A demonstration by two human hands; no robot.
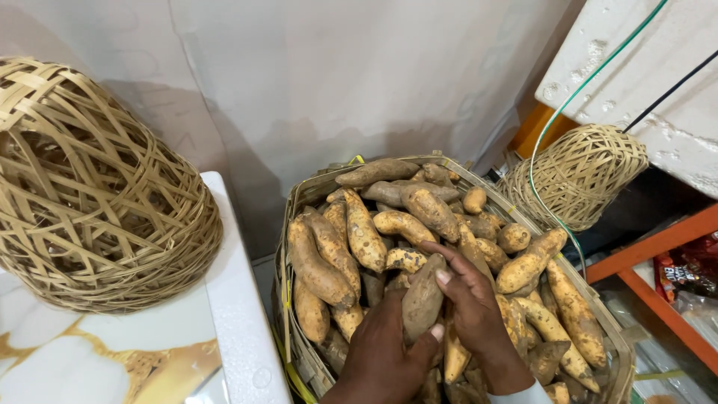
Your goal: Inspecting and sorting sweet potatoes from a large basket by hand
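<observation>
A woven basket (283, 299) holds several dusty orange-brown sweet potatoes, heaped to its rim. My left hand (385, 355) comes in from the bottom edge and grips one dark sweet potato (421, 295), thumb pressed against its lower right side. My right hand (475, 314) lies just to the right, fingers curled over the same sweet potato's top and touching the pile around it. The lower parts of both hands run out of view at the bottom.
An upturned wicker basket (90, 194) sits on a white surface (232, 314) at left. A smaller wicker basket (576, 172) lies at right under a white foam slab (643, 82), with green and black cables. An orange shelf frame (658, 277) stands at far right. A white sheet hangs behind.
</observation>
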